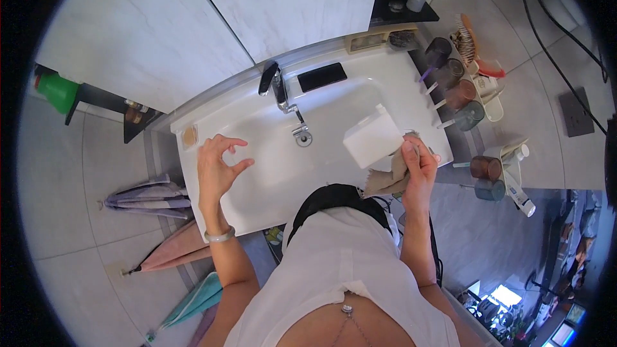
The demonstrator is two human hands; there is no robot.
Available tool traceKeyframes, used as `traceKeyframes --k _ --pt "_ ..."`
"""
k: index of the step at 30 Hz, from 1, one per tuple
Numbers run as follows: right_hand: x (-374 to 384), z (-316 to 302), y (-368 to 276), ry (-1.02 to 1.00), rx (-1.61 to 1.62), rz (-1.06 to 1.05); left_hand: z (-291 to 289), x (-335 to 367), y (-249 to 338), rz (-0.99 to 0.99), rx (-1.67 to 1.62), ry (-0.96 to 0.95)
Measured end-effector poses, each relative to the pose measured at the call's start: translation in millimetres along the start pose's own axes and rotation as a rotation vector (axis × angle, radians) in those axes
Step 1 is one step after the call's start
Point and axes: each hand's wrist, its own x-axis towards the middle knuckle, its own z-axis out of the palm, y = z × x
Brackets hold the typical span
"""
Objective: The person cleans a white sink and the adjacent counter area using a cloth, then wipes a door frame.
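Note:
My left hand [217, 166] hovers over the left side of the white sink [270, 200], with its thumb and forefinger curved and apart and nothing between them. On the right, my right hand [419, 170] is closed on a beige-grey cloth [387, 181], whose loose end hangs down to the left. A white rectangular box-like container [373, 138] with a small knob at one corner is tilted over the basin. Its right edge meets the cloth and my right fingers; whether they grip it too, I cannot tell.
A chrome faucet [281, 90] rises behind the drain [303, 139]. A black rectangular item [322, 77] lies on the back ledge. Several cups with toothbrushes, such as a brown cup [460, 94], line the right. Towels [148, 196] hang at the left; a soap bar [189, 136] sits at the sink's left corner.

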Motion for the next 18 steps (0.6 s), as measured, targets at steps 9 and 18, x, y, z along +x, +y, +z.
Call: traceKeyframes --k 9,18 --pt "-3 2 3 -0.016 0.058 0.039 8 -1 -2 -0.077 0.088 -0.033" --pt "-6 2 2 -0.02 0.094 0.07 9 -5 -6 -0.019 0.031 0.007"
